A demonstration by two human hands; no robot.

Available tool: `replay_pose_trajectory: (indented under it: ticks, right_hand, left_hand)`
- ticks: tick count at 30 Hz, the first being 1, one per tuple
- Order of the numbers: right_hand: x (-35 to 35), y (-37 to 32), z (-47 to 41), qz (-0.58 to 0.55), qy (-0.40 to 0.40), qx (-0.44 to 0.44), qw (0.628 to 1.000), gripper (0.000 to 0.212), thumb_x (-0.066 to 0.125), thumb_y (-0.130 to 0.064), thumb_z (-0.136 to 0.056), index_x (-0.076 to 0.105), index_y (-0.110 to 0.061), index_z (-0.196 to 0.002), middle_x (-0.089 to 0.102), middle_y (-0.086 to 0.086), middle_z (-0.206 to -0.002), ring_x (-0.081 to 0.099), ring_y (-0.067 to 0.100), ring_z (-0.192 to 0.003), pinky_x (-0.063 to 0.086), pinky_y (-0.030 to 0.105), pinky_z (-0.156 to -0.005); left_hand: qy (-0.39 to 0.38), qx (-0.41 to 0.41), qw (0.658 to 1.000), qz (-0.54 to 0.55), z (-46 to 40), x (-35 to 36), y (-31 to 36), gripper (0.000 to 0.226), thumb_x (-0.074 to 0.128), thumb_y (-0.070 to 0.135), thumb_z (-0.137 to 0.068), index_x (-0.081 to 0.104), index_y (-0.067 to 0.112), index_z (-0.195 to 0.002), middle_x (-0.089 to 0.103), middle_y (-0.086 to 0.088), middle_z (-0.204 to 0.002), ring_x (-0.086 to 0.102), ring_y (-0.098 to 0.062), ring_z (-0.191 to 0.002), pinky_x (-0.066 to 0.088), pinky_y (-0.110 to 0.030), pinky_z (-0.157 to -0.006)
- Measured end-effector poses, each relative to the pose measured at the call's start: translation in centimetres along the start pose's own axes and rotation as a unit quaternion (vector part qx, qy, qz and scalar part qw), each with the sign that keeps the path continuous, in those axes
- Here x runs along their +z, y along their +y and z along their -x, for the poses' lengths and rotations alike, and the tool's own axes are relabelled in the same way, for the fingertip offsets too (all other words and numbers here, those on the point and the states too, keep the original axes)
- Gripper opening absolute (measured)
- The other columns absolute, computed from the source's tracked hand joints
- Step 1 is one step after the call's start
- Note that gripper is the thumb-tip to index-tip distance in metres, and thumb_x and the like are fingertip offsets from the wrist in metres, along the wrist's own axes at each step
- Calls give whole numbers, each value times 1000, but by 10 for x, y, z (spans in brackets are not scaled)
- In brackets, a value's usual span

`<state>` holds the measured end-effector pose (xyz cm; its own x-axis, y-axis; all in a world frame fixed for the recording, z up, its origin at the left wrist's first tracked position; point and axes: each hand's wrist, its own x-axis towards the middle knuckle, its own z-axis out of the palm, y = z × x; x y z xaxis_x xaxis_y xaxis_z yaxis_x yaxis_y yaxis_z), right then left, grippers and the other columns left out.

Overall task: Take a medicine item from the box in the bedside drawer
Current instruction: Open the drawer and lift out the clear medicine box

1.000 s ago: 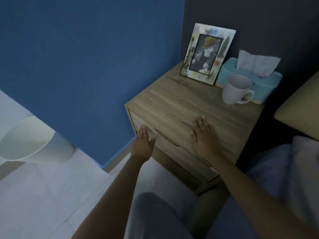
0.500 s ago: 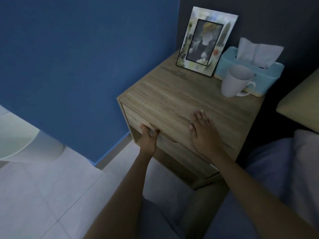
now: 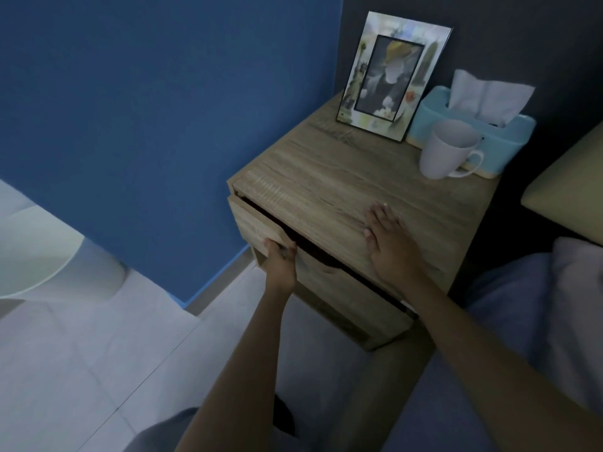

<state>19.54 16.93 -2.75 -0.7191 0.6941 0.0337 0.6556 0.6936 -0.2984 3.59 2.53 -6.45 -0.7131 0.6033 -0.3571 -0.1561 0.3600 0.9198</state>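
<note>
Gripping the drawer (image 3: 313,282) front's top edge, my left hand (image 3: 280,261) has its fingers curled over it; the drawer is cracked open, its inside dark. At two o'clock, my right hand (image 3: 390,244) lies spread flat on the bedside table (image 3: 329,190).

Left hand (image 3: 280,261) grips the slightly open drawer (image 3: 326,282); right hand (image 3: 388,243) lies flat on the nightstand (image 3: 326,177).

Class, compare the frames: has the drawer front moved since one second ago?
Yes. The drawer front has slid outward from the nightstand top, opening a dark gap; the left hand grips its upper edge.
</note>
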Motion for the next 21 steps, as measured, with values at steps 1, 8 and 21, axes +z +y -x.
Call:
replay_pose_trajectory:
  ticks: [1,8,21]
  right_hand:
    - [-1,0,0,0,-4,1,1000,52,21,-29,-103,19,-12,-152,13,3,-162,6,16,-150,2,31,-119]
    - [-2,-1,-1,10,-10,5,1000,53,19,-32,-102,19,-12,-152,16,4,-162,8,18,-150,7,34,-120]
    - [-1,-1,-1,-2,3,3,1000,52,22,-28,-103,24,-10,-151,22,7,-160,14,22,-149,12,38,-121]
  left_hand:
    - [-3,-6,1000,5,5,-5,-3,63,40,35,-99,11,9,-150,32,-16,-153,36,-34,-137,31,-47,-115]
    - [24,24,999,4,50,-41,-27,60,32,38,-101,8,17,-152,30,-9,-156,34,-30,-140,26,-44,-117]
    - [130,34,991,5,98,-79,-70,65,23,52,-96,8,26,-154,24,1,-159,27,-24,-144,22,-32,-111]
